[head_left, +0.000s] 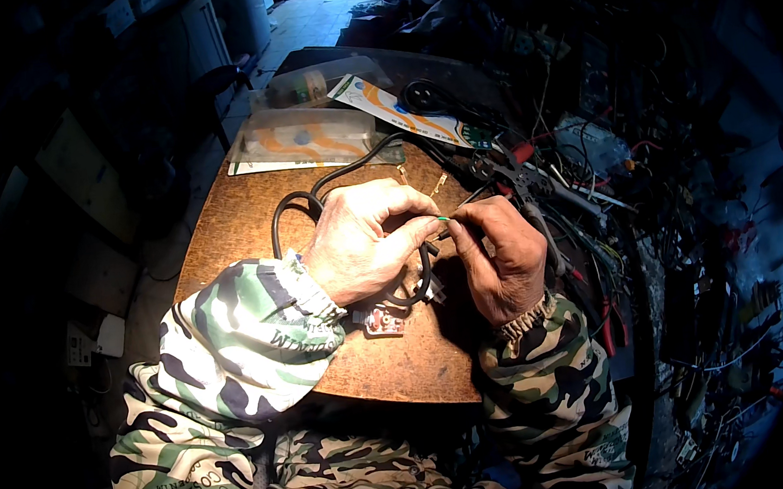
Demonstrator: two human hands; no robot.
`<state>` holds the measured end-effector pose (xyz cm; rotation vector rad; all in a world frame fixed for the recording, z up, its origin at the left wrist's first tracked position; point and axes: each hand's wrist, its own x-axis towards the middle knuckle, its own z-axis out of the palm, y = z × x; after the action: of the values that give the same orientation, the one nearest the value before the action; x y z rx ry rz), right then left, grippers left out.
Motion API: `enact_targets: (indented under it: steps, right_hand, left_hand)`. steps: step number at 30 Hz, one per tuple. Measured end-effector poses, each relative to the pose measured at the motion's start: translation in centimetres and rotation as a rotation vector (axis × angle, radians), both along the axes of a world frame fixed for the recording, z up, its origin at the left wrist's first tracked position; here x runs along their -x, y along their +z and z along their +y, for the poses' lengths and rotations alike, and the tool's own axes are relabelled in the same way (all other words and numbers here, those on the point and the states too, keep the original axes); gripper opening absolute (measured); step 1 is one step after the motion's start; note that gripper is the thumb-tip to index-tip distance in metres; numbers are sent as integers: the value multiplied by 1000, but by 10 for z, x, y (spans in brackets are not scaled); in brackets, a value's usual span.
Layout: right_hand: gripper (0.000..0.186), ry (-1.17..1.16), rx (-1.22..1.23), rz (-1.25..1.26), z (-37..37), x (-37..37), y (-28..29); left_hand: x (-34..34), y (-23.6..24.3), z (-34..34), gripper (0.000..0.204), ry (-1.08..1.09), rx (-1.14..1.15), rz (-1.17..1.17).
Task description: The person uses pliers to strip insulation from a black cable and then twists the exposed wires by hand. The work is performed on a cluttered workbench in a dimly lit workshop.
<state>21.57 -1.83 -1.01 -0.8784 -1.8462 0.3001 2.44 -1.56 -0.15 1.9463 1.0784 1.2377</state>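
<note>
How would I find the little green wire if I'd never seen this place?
Start at the brown wooden table, then look to its middle, where the left hand and right hand meet. The green wire is the tiny bright tip pinched between their fingertips. The thick cable looping beside it is black, so the green one stands out.

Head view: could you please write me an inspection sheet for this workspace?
Surface: brown wooden board, worn, lit from the far end.
Job's things: thin green wire pinched between both hands; small plug part lies beneath them.
Clutter: clear plastic packs and a printed card at the far edge.
Hands: left hand and right hand meet fingertip to fingertip.
Cables: black cable loops under the left hand.
Surroundings: tangled wires and tools on the right; floor dark on the left.
</note>
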Motion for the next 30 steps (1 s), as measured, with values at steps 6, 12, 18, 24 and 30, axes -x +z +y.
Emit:
enact_targets:
  steps: [6,12,18,24,30]
  right_hand:
    - [11,101,333,135,1,-6,0]
    - [23,205,539,217,6,-9,-4]
    - [31,145,511,397,5,-13,0]
    - [23,-146,346,765,24,-41,11]
    - [15,-139,344,438,24,-42,5]
  left_hand:
    - [1,4,-3,10,-4,11,22]
    - [1,3,-3,9,-24,30,-20]
    - [0,3,-2,10,-57,205,-173]
    - [16,11,6,14,-38,266,-430]
    - [35,19,14,14,-22,308,-681]
